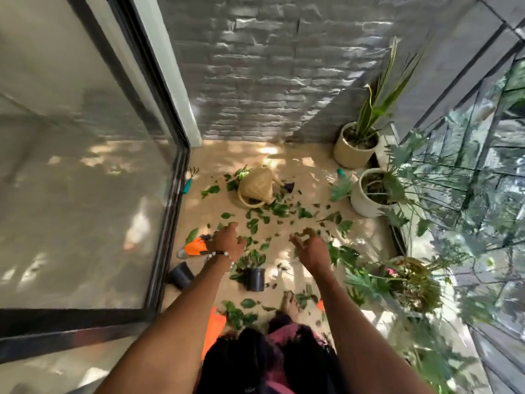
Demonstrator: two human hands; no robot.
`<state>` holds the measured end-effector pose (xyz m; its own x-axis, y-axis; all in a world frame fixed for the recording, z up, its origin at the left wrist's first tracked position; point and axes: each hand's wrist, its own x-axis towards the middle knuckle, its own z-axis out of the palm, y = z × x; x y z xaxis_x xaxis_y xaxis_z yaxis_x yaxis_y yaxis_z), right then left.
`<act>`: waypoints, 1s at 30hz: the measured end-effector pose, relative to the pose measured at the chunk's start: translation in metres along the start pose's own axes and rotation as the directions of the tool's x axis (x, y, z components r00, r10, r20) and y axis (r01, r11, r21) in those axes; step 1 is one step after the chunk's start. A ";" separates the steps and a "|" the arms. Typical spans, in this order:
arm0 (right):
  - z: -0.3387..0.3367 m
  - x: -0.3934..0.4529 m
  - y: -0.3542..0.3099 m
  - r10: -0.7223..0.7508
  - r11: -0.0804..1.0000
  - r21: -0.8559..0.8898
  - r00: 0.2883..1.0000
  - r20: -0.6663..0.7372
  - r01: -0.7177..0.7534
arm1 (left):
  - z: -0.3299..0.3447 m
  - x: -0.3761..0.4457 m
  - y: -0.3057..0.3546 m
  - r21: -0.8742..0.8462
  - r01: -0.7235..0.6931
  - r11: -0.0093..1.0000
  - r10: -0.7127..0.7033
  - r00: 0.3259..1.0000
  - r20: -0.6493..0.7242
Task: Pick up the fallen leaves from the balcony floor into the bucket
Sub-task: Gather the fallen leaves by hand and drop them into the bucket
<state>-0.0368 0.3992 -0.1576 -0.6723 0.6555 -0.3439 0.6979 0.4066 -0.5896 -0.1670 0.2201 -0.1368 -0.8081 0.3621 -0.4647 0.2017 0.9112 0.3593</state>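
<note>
Several green fallen leaves (279,209) lie scattered over the tan balcony floor (227,157), thickest around a tipped woven basket (257,187). More leaves (237,309) lie near my bare foot (290,304). My left hand (227,240), with a bead bracelet on the wrist, reaches forward above the floor, fingers apart and holding nothing. My right hand (308,245) is stretched out beside it, fingers spread, nothing in it. An orange object (213,328), partly hidden by my body, sits at the bottom; I cannot tell whether it is the bucket.
A small black pot (254,278) with a plant stands between my arms. An overturned black pot (181,275) and an orange item (194,247) lie by the glass door (85,166). Potted plants (356,146) (369,194) (409,282) line the right railing. A brick wall closes the far end.
</note>
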 end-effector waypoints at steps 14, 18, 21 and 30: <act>-0.052 0.142 -0.032 -0.146 0.987 -0.037 0.975 0.169 0.154 | -0.025 0.080 0.057 -0.100 0.157 0.983 -0.167 0.981 -0.097; -0.035 0.162 -0.063 -0.190 0.976 -0.069 0.959 0.209 0.208 | -0.041 0.103 0.041 -0.129 0.204 0.970 -0.219 0.970 -0.107; -0.018 0.182 -0.086 -0.159 0.982 -0.059 0.957 0.242 0.178 | -0.053 0.126 0.024 -0.164 0.234 0.958 -0.251 0.964 -0.092; 0.051 0.242 -0.190 -0.117 0.982 -0.120 0.964 0.237 0.149 | -0.119 0.216 -0.056 -0.231 0.244 0.942 -0.265 0.962 -0.062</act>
<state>-0.3446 0.4486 -0.1662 -0.7888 0.4336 -0.4356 0.6145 0.5729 -0.5424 -0.4184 0.2236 -0.1607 -0.8652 0.0948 -0.4924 -0.1358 0.9010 0.4121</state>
